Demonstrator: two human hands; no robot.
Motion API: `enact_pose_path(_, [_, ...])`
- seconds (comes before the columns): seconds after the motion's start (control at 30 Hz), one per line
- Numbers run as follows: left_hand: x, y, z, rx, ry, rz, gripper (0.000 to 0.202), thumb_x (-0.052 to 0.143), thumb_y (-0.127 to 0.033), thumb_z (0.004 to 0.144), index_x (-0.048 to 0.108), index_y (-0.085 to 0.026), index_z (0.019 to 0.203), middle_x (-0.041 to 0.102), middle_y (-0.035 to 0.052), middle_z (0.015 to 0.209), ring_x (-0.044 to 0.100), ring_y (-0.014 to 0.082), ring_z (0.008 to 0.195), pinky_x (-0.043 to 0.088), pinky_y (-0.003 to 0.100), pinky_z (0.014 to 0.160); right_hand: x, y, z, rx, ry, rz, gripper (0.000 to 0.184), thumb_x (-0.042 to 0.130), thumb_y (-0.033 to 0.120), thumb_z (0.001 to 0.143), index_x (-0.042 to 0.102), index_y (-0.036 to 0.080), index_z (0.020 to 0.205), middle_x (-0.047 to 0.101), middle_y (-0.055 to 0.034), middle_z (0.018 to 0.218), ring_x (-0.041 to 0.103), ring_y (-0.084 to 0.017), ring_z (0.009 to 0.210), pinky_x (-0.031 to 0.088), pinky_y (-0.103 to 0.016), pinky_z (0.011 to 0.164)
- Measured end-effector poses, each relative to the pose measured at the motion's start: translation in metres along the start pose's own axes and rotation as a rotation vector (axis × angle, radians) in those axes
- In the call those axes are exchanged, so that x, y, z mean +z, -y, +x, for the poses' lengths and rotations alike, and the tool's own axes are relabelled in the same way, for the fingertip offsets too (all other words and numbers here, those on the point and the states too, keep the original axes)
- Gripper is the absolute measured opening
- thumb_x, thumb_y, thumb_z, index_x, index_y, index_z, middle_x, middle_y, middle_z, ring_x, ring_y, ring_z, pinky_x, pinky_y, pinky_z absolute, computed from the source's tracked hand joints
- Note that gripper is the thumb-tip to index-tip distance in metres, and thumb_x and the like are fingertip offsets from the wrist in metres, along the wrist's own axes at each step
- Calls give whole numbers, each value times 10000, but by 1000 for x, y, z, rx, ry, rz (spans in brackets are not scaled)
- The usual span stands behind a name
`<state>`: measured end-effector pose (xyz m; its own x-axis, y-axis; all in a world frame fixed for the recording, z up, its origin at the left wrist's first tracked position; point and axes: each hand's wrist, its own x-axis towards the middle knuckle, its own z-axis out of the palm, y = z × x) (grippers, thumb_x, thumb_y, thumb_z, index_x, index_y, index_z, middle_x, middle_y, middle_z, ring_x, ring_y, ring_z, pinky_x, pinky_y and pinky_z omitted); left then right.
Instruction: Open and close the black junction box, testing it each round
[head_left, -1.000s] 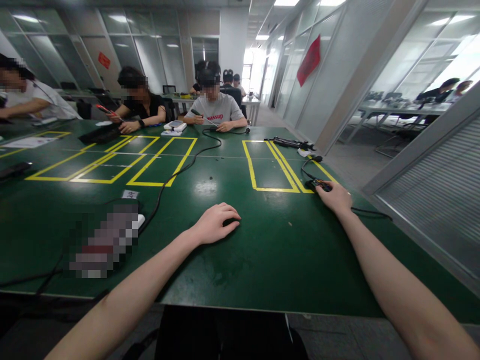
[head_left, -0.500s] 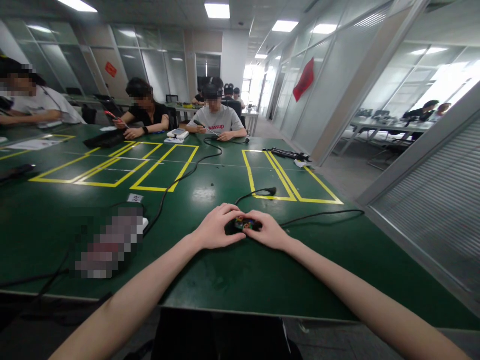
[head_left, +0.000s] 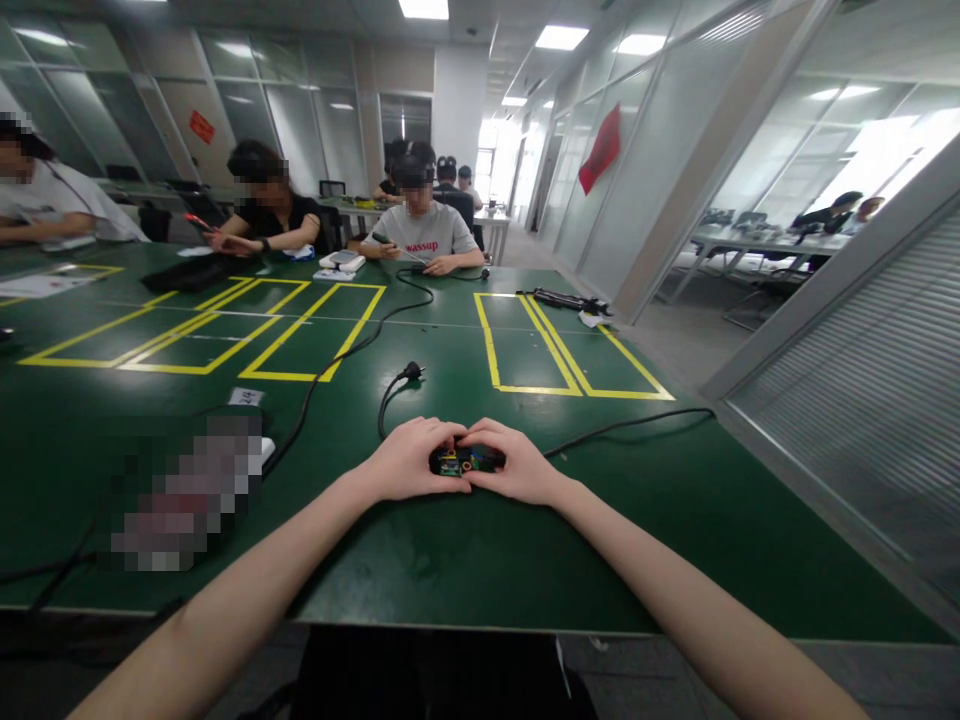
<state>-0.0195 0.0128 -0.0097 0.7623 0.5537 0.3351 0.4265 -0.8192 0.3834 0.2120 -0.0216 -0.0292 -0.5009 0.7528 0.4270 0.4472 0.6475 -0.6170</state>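
Note:
Both my hands hold an opened power adapter (head_left: 453, 466) just above or on the green table. It has a black case with a bare circuit board and small coils showing. My left hand (head_left: 409, 458) grips its left end, thumb at the near side and fingers at the far side. My right hand (head_left: 517, 462) is closed round its right end in the same way, hiding part of the case. A black power plug (head_left: 411, 371) on a short cord lies beyond my left hand. Another black cable (head_left: 630, 428) runs off to the right from behind my right hand.
Yellow tape rectangles (head_left: 495, 345) mark the green table (head_left: 525, 580). A blurred-out object (head_left: 187, 490) lies left of my arm, with a cable running past it. A black folded stand (head_left: 562, 302) lies at the far right. Several people sit across the table.
The plug has swung left, from beyond my right hand to beyond my left. My hands and the adapter have shifted slightly left and spread, showing more of the board. The camera view has shifted a little.

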Motion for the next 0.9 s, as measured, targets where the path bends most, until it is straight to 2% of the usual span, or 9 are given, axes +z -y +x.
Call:
enact_pose_path(0.13, [0,6,0,22,2,8,360,754,-537,890,711,-213,1041,746,45,984,681,223,927,454,326,816,-8,-6,2,73,2,-34,233,805,364,844,732,200,992,681,-35,896,568,-146,692,466,-275,645])
enact_pose_path(0.27, [0,9,0,15,-3,-10,354,757,-543,889,739,-207,998,748,48,982,675,215,911,452,328,815,-14,-9,3,110,37,-4,212,754,396,888,777,193,946,695,-28,787,552,-135,641,433,-267,615])
enact_pose_path(0.4, [3,11,0,-8,-20,-25,364,748,-552,893,743,-201,992,740,52,972,664,215,893,454,333,811,-18,-12,3,209,63,130,292,762,445,861,800,173,958,715,-27,734,564,-135,607,445,-263,586])
enact_pose_path(0.5, [6,11,0,-16,-32,-21,362,724,-555,911,736,-200,979,735,45,949,658,212,881,452,339,820,-22,-14,3,274,66,213,338,747,494,857,800,163,896,729,-36,721,594,-150,619,476,-272,591])
enact_pose_path(0.7, [9,9,1,-22,-40,-16,364,743,-552,897,720,-192,944,734,36,919,655,207,877,435,329,810,-22,-10,3,233,61,204,377,720,523,878,751,165,763,718,-47,752,585,-153,647,472,-283,620])
enact_pose_path(0.9, [10,8,3,-19,-39,-3,338,761,-524,889,716,-191,917,725,30,890,651,204,851,438,321,789,-17,-7,3,178,80,110,353,675,466,925,675,176,724,664,-29,729,549,-146,651,434,-273,615])
